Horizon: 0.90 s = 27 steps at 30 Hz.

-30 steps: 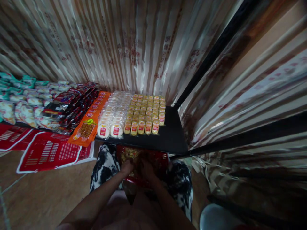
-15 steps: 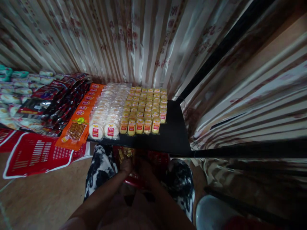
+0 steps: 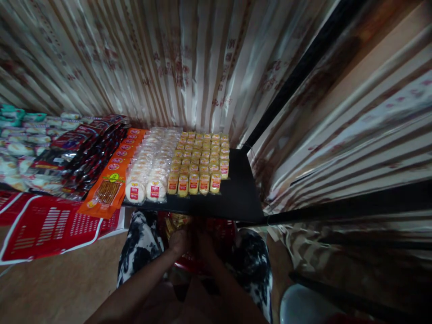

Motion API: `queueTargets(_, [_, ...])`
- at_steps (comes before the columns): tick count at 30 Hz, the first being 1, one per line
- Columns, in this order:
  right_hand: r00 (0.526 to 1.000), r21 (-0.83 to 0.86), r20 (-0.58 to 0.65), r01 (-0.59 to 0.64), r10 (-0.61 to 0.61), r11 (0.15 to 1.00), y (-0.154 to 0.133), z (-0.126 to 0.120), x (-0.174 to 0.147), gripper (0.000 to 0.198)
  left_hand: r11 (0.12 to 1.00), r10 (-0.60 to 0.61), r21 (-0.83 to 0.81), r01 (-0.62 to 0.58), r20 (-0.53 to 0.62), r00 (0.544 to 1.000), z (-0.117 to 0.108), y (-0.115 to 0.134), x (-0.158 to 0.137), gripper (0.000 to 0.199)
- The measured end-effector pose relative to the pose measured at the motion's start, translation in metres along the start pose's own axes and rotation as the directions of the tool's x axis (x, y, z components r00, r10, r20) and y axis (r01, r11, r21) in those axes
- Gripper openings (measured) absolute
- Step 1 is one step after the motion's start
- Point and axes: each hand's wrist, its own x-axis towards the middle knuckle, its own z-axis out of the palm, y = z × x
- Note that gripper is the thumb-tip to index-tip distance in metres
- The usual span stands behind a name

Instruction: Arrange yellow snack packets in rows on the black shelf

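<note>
My left hand (image 3: 179,240) reaches down into a dark red basket (image 3: 192,265) between my knees, under the shelf's front edge. Beside it, my right hand (image 3: 203,245) is in the same basket, deep in shadow. Neither hand's fingers can be made out, nor whether they hold anything. Small yellow wrapped packets (image 3: 178,219) lie in the basket just beyond my left hand. Above, on the black shelf (image 3: 232,200), stand rows of small yellow wrapped cakes (image 3: 194,182), with the front right corner of the block stepped back.
Left of the cakes are round white wrapped biscuits (image 3: 155,189), an orange snack pack (image 3: 113,189) overhanging the edge, and dark shiny packets (image 3: 74,153). A red basket (image 3: 57,227) sits lower left. Curtains (image 3: 189,63) hang behind; a black post (image 3: 280,103) rises at right.
The view has shifted slightly, so the shelf sits a little lower and further left in the picture. Both hands stay in the basket; the rows of cakes look the same.
</note>
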Motion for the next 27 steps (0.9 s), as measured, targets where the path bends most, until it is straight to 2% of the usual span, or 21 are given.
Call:
queueTargets(6, [1.0, -0.041, -0.005, 0.02, -0.021, 0.999, -0.015, -0.034, -0.017, 0.046, 0.983, 0.181, 0.013, -0.18, -0.079, 0.98, -0.029, 0.006, -0.016, 0.03])
queueTargets(11, [0.996, 0.176, -0.038, 0.085, -0.08, 0.981, -0.02, -0.056, -0.037, 0.042, 0.938, 0.34, -0.023, -0.345, -0.126, 0.932, -0.059, 0.017, -0.036, 0.034])
queueTargets(16, [0.979, 0.377, -0.205, 0.083, -0.004, 0.922, -0.017, -0.078, -0.053, 0.034, 0.865, 0.437, -0.151, -0.478, -0.241, 0.867, -0.075, 0.037, -0.051, 0.032])
queueTargets(19, [0.97, 0.486, -0.242, 0.127, -0.007, 0.865, -0.015, -0.093, -0.057, 0.029, 0.798, 0.437, -0.295, -0.525, -0.315, 0.842, -0.074, 0.05, -0.051, 0.04])
queueTargets(22, [0.956, 0.586, -0.295, 0.175, 0.007, 0.791, -0.013, -0.109, -0.058, 0.033, 0.727, 0.397, -0.426, -0.539, -0.38, 0.835, -0.072, 0.065, -0.05, 0.044])
queueTargets(25, [0.946, 0.651, -0.317, 0.164, 0.069, 0.741, -0.011, -0.124, -0.057, 0.036, 0.688, 0.357, -0.485, -0.54, -0.421, 0.834, -0.074, 0.082, -0.053, 0.043])
queueTargets(27, [0.939, 0.658, -0.326, 0.141, 0.111, 0.739, -0.009, -0.134, -0.055, 0.038, 0.681, 0.352, -0.483, -0.55, -0.443, 0.825, -0.077, 0.093, -0.058, 0.041])
